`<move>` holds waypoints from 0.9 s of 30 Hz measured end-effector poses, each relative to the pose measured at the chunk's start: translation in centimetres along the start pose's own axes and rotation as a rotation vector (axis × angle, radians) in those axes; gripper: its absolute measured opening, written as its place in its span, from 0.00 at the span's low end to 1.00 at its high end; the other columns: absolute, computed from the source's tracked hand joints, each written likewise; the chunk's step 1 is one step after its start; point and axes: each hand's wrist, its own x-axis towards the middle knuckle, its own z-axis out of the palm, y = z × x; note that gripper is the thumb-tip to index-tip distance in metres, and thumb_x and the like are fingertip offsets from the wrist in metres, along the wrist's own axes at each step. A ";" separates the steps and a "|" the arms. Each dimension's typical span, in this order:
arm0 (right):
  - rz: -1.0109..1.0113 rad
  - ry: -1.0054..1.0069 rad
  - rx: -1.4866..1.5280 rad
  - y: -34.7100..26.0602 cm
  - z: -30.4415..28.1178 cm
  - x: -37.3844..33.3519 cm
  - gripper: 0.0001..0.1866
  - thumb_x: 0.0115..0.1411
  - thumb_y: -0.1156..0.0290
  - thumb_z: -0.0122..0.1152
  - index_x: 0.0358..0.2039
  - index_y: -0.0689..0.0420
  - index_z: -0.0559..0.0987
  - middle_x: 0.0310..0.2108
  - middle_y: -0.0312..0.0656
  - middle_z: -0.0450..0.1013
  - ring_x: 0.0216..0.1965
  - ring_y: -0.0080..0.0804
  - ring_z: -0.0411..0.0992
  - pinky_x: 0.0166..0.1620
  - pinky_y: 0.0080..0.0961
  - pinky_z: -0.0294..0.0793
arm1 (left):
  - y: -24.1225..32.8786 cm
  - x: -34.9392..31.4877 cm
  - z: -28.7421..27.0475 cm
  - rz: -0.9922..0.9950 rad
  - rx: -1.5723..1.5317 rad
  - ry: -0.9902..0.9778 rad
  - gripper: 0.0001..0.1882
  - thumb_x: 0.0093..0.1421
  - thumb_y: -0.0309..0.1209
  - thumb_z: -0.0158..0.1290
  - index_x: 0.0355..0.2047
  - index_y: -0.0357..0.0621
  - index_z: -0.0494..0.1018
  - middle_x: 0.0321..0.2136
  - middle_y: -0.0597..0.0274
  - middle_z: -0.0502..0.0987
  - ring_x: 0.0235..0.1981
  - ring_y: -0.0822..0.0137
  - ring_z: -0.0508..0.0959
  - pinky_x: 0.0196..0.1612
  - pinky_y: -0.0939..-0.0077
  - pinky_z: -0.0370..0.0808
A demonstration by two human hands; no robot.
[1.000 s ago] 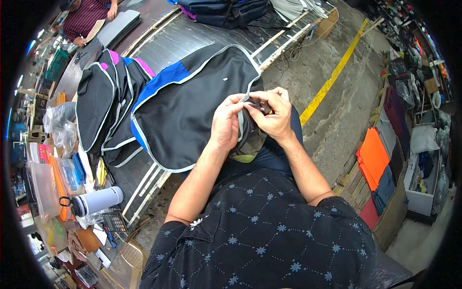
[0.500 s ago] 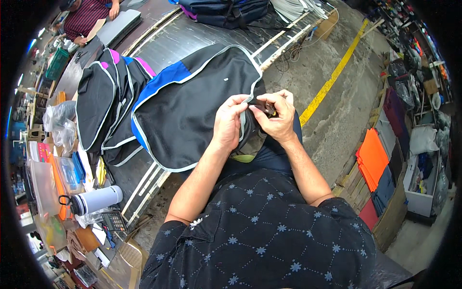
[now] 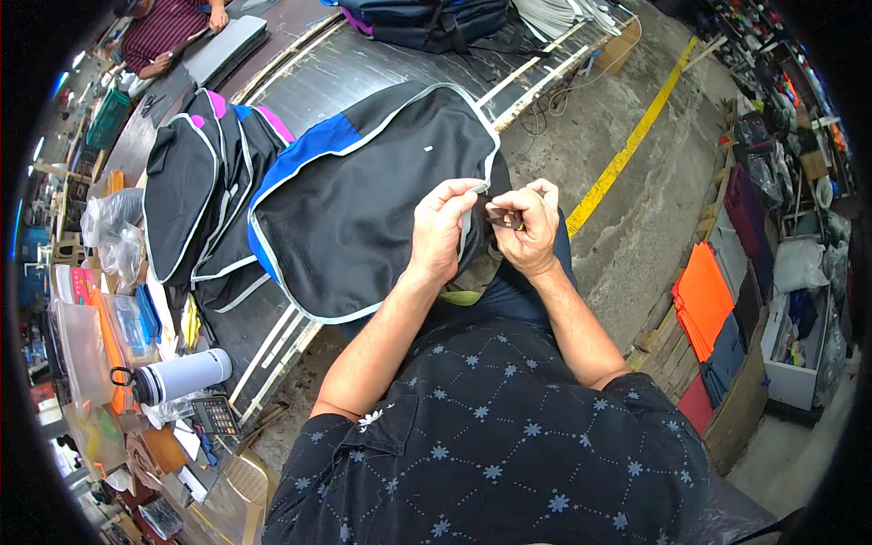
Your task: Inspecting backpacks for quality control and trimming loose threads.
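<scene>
By the desk edge (image 3: 540,91), left hand (image 3: 440,232) pinched trim (image 3: 496,145), right hand (image 3: 530,232) grasped a tool (image 3: 505,218); careful aim seemed needed next.

Bag panel (image 3: 363,227) lies over the edge of the tabletop (image 3: 318,80), before the person (image 3: 495,445). L. of it: a pile of panels (image 3: 183,195); nearer & more L., a bottle (image 3: 189,377) beside a calc. (image 3: 216,416) Behind, another bag (image 3: 427,23), w/ strips (image 3: 556,14) to its R. Across the floor (image 3: 627,241), I see folded cloths (image 3: 704,300) on R. side.
</scene>
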 end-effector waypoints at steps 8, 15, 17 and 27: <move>0.042 0.040 -0.063 1.0 0.0 -0.6 0.17 0.61 0.68 0.80 0.46 0.54 0.80 0.27 0.35 0.76 0.26 0.33 0.70 0.46 0.36 0.66 | 1.6 -0.1 0.4 -0.101 -0.136 -0.018 0.12 0.71 0.23 0.56 0.52 0.32 0.80 0.45 0.59 0.86 0.45 0.72 0.84 0.54 0.77 0.79; -0.015 0.047 -0.056 1.7 0.5 0.0 0.17 0.60 0.68 0.81 0.45 0.51 0.82 0.29 0.34 0.78 0.28 0.33 0.74 0.45 0.36 0.63 | 1.3 -0.1 0.1 -0.095 -0.077 -0.011 0.13 0.71 0.24 0.55 0.52 0.31 0.79 0.46 0.57 0.85 0.48 0.70 0.84 0.57 0.75 0.77; -0.018 0.056 -0.058 1.8 0.8 0.0 0.16 0.60 0.67 0.80 0.44 0.51 0.82 0.29 0.34 0.78 0.28 0.34 0.74 0.46 0.37 0.63 | 1.3 -0.1 0.0 -0.100 -0.066 -0.023 0.14 0.71 0.24 0.54 0.53 0.31 0.79 0.48 0.56 0.85 0.49 0.68 0.84 0.59 0.73 0.77; 0.272 0.128 0.113 2.5 0.2 -2.0 0.13 0.71 0.68 0.68 0.51 0.58 0.77 0.38 0.36 0.71 0.38 0.27 0.66 0.50 0.27 0.69 | 2.2 0.2 -1.0 -0.131 -0.181 -0.043 0.13 0.69 0.25 0.54 0.50 0.33 0.80 0.47 0.56 0.86 0.49 0.64 0.84 0.60 0.70 0.76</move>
